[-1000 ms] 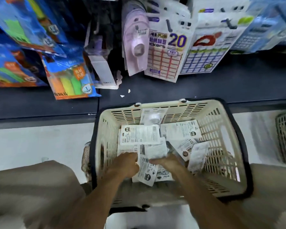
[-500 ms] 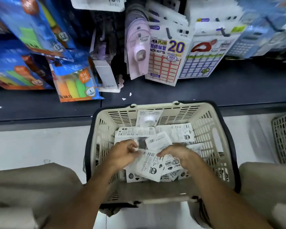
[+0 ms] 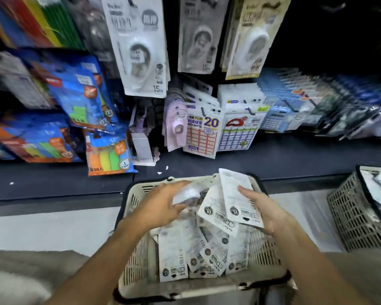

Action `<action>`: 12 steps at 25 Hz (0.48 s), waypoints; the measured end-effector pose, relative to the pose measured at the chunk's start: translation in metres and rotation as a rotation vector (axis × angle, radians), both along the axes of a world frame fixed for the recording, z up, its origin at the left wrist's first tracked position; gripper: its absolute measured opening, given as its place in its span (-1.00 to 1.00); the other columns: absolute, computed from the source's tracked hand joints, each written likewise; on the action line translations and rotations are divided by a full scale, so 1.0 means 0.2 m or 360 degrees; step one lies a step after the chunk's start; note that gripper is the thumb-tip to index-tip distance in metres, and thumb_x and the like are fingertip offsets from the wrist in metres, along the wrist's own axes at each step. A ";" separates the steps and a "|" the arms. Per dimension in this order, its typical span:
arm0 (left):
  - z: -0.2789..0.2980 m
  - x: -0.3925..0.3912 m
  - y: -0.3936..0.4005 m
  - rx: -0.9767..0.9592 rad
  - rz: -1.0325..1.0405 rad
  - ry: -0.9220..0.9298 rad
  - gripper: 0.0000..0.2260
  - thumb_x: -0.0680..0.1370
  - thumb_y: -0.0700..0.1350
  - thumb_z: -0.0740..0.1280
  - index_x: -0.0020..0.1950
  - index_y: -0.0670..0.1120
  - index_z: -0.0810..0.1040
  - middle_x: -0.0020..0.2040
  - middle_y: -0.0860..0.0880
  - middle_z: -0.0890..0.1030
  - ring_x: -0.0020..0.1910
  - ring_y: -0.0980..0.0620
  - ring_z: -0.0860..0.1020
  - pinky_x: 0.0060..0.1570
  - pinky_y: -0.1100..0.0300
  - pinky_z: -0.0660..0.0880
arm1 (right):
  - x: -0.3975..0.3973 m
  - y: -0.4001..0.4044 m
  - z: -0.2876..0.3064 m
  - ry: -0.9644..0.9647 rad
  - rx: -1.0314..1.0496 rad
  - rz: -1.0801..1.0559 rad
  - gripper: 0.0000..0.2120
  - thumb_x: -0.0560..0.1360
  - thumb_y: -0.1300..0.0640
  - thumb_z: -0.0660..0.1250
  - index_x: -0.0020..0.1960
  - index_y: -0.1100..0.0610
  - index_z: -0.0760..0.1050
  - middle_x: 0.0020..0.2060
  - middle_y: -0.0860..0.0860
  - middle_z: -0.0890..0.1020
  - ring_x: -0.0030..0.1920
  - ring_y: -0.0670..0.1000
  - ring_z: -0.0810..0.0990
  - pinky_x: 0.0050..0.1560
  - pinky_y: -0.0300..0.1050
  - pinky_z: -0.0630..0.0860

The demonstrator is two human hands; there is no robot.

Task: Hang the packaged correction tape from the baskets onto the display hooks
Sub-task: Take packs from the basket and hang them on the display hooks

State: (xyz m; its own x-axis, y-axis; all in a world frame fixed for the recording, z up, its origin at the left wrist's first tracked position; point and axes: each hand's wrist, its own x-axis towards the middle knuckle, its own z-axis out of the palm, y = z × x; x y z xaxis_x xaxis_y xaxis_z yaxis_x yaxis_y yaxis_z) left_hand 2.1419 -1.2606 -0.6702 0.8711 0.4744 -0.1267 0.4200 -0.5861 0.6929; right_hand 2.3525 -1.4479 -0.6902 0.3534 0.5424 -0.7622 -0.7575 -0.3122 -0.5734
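Picking step: right hand (image 3: 265, 213) grasps 2 correction-tape packs (image 3: 238, 201), left hand (image 3: 161, 208) grasps another above the basket (image 3: 136, 256); next, thread the display hooks.

Dark shelf (image 3: 273, 159) runs across in front of me. On it: white scraps (image 3: 163, 170) near middle, white box (image 3: 142, 150) standing at back. Pale floor (image 3: 53, 227) below shelf edge. Grey basket (image 3: 356, 216) on floor at my right. Cream basket (image 3: 136, 260) between my knees; what carries it, cannot tell.
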 end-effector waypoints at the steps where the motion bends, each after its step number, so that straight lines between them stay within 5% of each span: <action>1: 0.06 0.01 0.03 -0.0309 0.0280 -0.0129 -0.54 0.51 -0.18 0.50 0.36 0.12 0.53 0.09 0.10 0.71 -0.10 0.14 0.67 -0.11 0.20 0.54 | 0.03 0.04 0.11 -0.0084 0.0112 0.0000 -0.49 0.39 0.12 0.49 0.30 0.25 0.54 0.00 0.23 0.73 -0.14 0.20 0.75 -0.28 0.14 0.69; 3: 0.19 0.06 0.09 -0.0977 0.0739 -0.0328 -0.61 0.50 -0.37 0.42 0.24 -0.01 0.60 -0.11 0.08 0.75 -0.15 0.00 0.69 -0.28 0.21 0.59 | 0.08 0.14 0.37 -0.0369 0.0407 0.0007 -0.50 0.36 0.19 0.48 0.29 0.21 0.54 0.02 0.20 0.74 -0.11 0.17 0.76 -0.27 0.06 0.67; 5: 0.37 0.12 0.12 -0.1487 0.0819 -0.0385 -0.70 0.51 -0.41 0.36 0.18 -0.15 0.64 -0.20 -0.05 0.76 -0.28 -0.04 0.71 -0.36 0.16 0.63 | 0.09 0.25 0.64 -0.0992 0.0716 0.0045 -0.59 0.40 0.30 0.48 0.22 0.15 0.54 0.07 0.07 0.74 0.00 0.10 0.74 -0.15 -0.06 0.67; 9: 0.73 0.21 0.17 -0.1912 0.0635 -0.0586 -0.67 0.48 -0.04 0.35 0.15 -0.17 0.70 0.02 -0.21 0.75 -0.09 -0.19 0.73 -0.03 -0.04 0.66 | -0.01 0.32 0.97 -0.2955 0.1094 0.0773 -0.71 0.52 0.33 0.29 0.12 0.01 0.54 0.30 -0.07 0.60 0.31 -0.03 0.53 0.25 -0.17 0.42; 12: 0.85 0.20 0.17 -0.2164 0.0441 -0.0804 -0.42 0.49 0.29 0.31 0.23 -0.13 0.71 0.21 -0.26 0.68 0.08 -0.24 0.71 -0.01 -0.09 0.67 | -0.04 0.31 0.96 -0.3727 0.0999 0.1047 -0.56 0.43 0.49 0.33 0.17 0.07 0.61 0.42 -0.03 0.51 0.36 0.10 0.47 0.32 0.06 0.38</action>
State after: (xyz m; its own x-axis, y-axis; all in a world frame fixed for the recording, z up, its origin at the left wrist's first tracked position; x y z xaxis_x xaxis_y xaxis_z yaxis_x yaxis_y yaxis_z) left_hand 2.1816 -1.2269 -0.4997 0.8607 0.3975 -0.3182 -0.0403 0.6762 0.7356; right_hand 2.3452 -1.3859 -0.4992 -0.2296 0.7682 0.5976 0.9532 0.3015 -0.0213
